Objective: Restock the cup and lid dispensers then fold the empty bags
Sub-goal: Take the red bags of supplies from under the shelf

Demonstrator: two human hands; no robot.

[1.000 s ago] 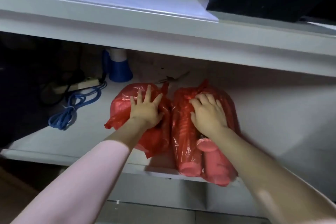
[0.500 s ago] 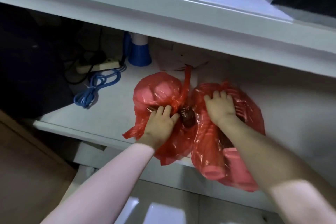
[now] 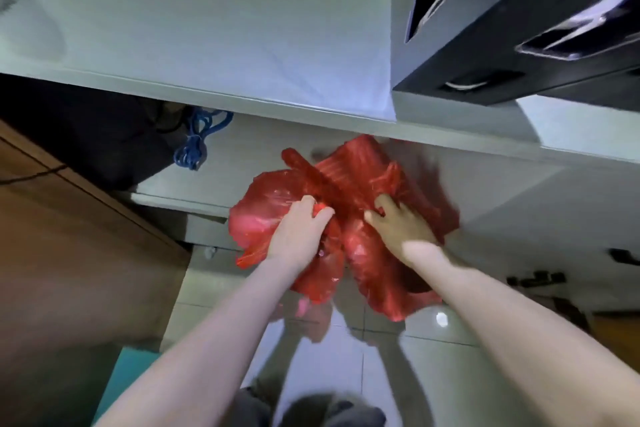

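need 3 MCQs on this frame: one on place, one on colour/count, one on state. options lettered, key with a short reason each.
1. Where does the coiled blue cable lie?
A. on the lower shelf, left of the bags
B. on the floor tiles
C. on the countertop

2. How many translucent red plastic bags are being handled?
A. one
B. two
C. four

3. What is the left hand doing?
A. hanging free
B. pressing flat on the countertop
C. gripping the left red bag

Answers: 1 A, the cable sits under the white countertop on the white lower shelf, left of the bags. 2 B, one bag lies under each hand, the right hand on the right red bag. 3 C, its fingers curl into the plastic of the left bag.
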